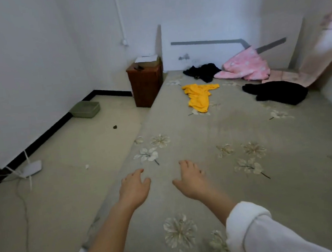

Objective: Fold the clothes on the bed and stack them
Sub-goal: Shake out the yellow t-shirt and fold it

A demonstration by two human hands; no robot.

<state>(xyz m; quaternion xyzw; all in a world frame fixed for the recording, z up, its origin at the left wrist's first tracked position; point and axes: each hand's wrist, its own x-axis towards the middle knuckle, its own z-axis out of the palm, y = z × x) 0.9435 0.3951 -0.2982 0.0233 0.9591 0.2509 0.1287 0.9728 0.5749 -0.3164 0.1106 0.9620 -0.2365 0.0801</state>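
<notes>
Lying crumpled: yellow garment [198,96], floral bed [234,130].

Clothes [198,97] scattered on far end of bed [203,138], 12 to 2 o'clock. Cabinet [146,84] on floor at 11, just beside left edge.

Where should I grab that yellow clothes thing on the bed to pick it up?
Probably its near, narrow end, reaching in from your end of the bed. The yellow garment lies crumpled lengthwise, with that end pointing toward you and nothing lying on it.
</notes>
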